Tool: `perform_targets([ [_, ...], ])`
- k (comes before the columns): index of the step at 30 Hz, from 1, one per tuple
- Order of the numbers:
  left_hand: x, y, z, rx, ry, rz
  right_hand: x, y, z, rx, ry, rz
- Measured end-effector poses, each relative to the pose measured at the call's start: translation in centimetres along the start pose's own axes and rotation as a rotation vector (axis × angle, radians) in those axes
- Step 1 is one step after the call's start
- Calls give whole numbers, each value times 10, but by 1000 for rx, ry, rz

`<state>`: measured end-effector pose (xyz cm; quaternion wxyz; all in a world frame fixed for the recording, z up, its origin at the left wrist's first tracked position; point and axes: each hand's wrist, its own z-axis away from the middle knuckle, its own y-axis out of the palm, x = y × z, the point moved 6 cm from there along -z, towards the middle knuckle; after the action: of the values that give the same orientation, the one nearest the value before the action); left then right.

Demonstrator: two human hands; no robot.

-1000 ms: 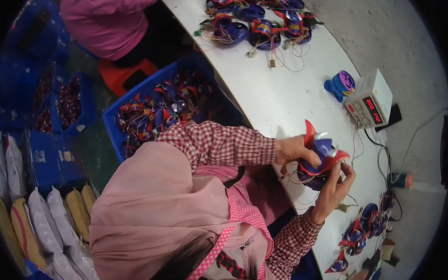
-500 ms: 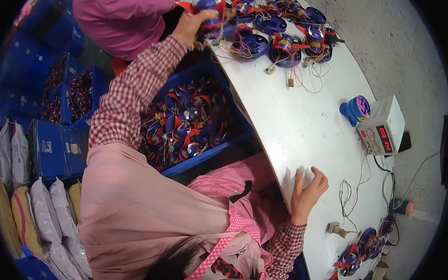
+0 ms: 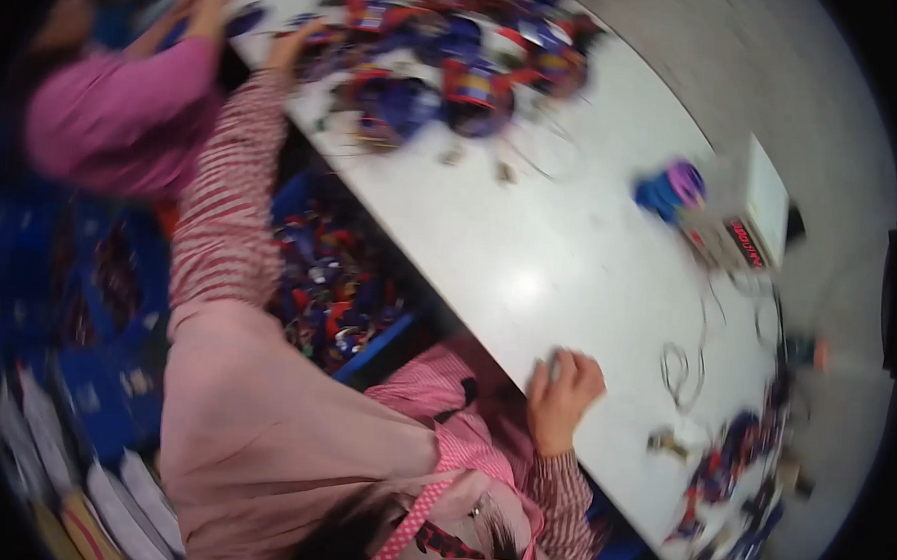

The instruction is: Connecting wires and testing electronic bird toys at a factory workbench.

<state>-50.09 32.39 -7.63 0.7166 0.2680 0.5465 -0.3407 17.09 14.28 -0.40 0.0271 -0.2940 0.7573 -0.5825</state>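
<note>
My left hand (image 3: 292,48) reaches out at the far left end of the white table, beside a crowd of purple, red and yellow plastic pieces (image 3: 477,96) with thin wires. Motion smears its fingers, so I cannot make out whether it grips one of them. Near the table's front edge rests my right hand (image 3: 565,400), its thumb apart from the loosely bent fingers and nothing in it. Close to that hand, a small metal-coloured block (image 3: 668,445) lies on the tabletop.
A blue crate (image 3: 373,349) full of similar pieces stands below the table edge. A box-shaped power supply (image 3: 736,228) with a red display sits by the wall, next to a blue-and-purple object (image 3: 671,190). Another person's pink sleeve (image 3: 125,116) is at far left. More pieces (image 3: 726,462) lie at right.
My left hand, earlier around a purple-and-red piece above the crate, is now farther left beside the table's pieces. The view has shifted, and my right hand's fingers are more bent.
</note>
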Motion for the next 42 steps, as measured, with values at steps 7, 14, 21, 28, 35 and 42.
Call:
perform_targets([
  [7, -25, 48, 22, 169, 673, -1230, -8, -1, -1, 0, 46, -57],
  [14, -51, 23, 29, -24, 145, -315, -9, -3, 0, -102, 7, -154],
  [21, -100, 40, 56, -470, 692, -1214, -29, -45, 33, -365, -121, -505],
  [28, -107, 318, 302, 519, 968, -628, -190, -161, 157, -801, 504, -270],
  [35, -43, 582, 618, 1511, 991, -689, -317, -193, 252, -1010, 784, -330],
  [42, 61, 738, 768, 1320, 1159, -922, -292, -198, 268, -853, 790, -457],
])
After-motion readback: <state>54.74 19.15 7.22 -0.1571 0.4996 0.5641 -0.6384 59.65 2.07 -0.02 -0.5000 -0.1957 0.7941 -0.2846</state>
